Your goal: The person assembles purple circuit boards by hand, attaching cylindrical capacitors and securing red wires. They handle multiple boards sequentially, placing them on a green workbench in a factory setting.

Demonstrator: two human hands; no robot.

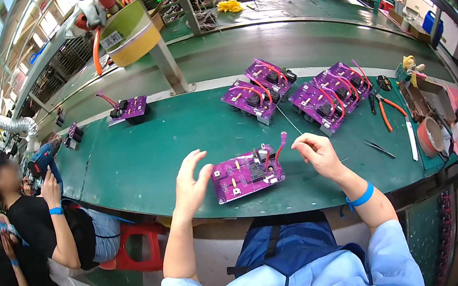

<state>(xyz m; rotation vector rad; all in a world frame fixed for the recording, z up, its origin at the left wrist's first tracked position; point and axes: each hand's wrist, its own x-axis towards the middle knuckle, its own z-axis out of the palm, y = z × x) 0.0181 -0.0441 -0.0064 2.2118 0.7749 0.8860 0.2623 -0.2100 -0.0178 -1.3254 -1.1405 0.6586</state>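
Note:
A purple circuit board (247,174) lies on the green bench in front of me, with black and white parts and a red wire standing up at its right end. At its left edge is my left hand (191,185), fingers apart and curved, thumb close to the board's corner and nothing held. Right of the board, my right hand (320,156) is closed in a pinch on a thin pale strand (289,120), which slants up toward the other boards. Whether it is a wire or a cable tie, I cannot make out.
More purple boards with red wires (333,96) sit at the back right, and another board (129,109) at the back left. Pliers (388,112), tweezers (379,148) and an open tray (426,98) lie at right. A co-worker (49,216) holds a blue power tool (42,160) at left.

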